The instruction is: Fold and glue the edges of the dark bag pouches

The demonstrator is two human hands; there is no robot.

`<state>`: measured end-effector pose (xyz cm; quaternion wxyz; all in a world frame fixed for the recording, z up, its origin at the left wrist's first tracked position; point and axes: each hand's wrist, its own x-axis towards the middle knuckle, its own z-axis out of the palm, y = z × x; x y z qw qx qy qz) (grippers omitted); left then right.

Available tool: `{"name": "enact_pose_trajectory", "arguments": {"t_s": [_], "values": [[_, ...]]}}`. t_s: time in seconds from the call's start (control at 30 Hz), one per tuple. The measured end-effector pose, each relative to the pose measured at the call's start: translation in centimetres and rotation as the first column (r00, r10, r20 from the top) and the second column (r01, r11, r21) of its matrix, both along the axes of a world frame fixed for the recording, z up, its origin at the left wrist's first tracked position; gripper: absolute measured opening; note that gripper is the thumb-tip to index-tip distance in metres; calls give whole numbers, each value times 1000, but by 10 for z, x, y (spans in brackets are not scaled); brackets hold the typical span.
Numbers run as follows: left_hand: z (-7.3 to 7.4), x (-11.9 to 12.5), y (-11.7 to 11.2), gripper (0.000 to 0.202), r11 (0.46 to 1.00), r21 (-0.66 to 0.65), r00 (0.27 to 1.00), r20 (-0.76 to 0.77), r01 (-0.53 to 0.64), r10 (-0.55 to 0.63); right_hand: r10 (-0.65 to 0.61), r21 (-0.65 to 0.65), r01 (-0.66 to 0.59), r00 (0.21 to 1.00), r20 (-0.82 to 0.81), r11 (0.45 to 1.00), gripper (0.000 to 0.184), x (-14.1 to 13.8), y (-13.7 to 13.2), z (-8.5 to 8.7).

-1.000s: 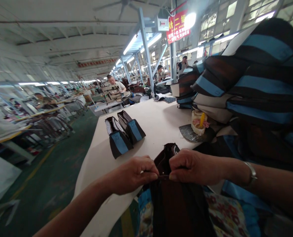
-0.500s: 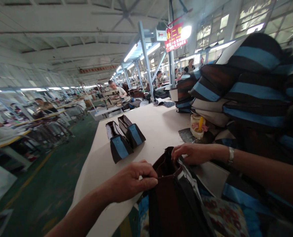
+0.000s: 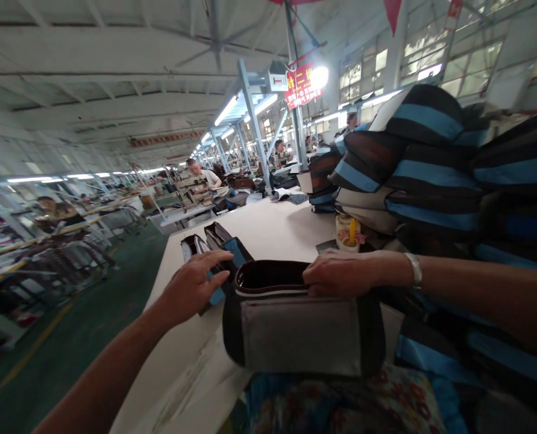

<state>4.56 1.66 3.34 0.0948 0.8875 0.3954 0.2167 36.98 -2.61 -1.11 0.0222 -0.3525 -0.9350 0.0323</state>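
A dark bag (image 3: 302,331) with a grey front panel and a brown-edged open mouth is held up at the near edge of the table. My right hand (image 3: 338,272) grips its rim on the right side, fingers closed over the edge. Just left of the bag, my left hand (image 3: 198,280) is off the rim, its thumb and fingers apart with nothing between them. Behind that hand stand two small dark bags with blue stripes, partly hidden; the farther bag (image 3: 238,252) shows its blue band.
A pale table (image 3: 268,224) runs away from me. On the right rises a high pile of black-and-blue bags (image 3: 435,172). A small pot (image 3: 342,232) with a yellow handle stands beside the pile. Farther back, a person (image 3: 208,176) works at a machine.
The bag has turned so its grey panel faces me. My left hand has let go of the rim and moved left and up. My right hand still holds the rim.
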Motion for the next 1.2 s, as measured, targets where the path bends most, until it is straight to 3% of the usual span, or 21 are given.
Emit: {"name": "enact_pose_trajectory", "arguments": {"t_s": [0.07,0.1,0.17,0.23,0.33,0.43,0.53,0.63,0.73,0.8,0.87,0.93,1.07,1.2], "values": [[-8,25,-15,43,1000,19,1000,15,17,-18,19,-52,-16,998,58,998,26,-23,-8,-1],[-17,41,-25,44,995,-28,995,23,99,-99,27,-86,-21,997,73,996,24,-34,-9,-5],[-43,70,-43,48,957,-117,964,37,265,-262,36,-146,-29,998,51,989,14,-50,-7,-14],[-74,90,-52,55,942,-113,947,100,316,-306,33,-209,-32,999,-1,977,11,-55,-1,-22],[-116,101,-45,54,982,-30,962,209,187,-177,-6,-355,-19,998,-69,935,20,-46,5,-24],[-132,103,-26,48,998,-30,966,253,53,-44,-22,-520,-42,993,-116,853,37,-23,5,-15],[-121,98,-3,49,995,-55,947,307,-82,95,-74,-591,-78,971,-228,803,51,9,-3,-5],[-95,87,11,50,988,-106,944,300,-113,140,-158,-594,-115,908,-388,796,43,30,-17,-7],[-69,81,1,53,970,-235,982,187,61,-16,-244,-650,-209,810,-534,731,30,29,-32,-25],[-55,85,-17,51,894,-370,968,117,251,-224,-271,-660,-269,756,-596,701,24,22,-41,-37],[-46,92,-35,37,775,-481,905,106,409,-412,-250,-626,-300,730,-637,720,22,15,-47,-45],[-42,98,-47,25,689,-536,856,138,487,-498,-218,-582,-291,729,-649,759,20,12,-51,-48],[-45,100,-50,21,649,-597,871,199,471,-449,-202,-512,-195,759,-619,836,21,15,-58,-43],[-50,100,-49,21,638,-639,895,208,430,-395,-290,-520,-62,771,-567,852,39,18,-68,-36]]}}
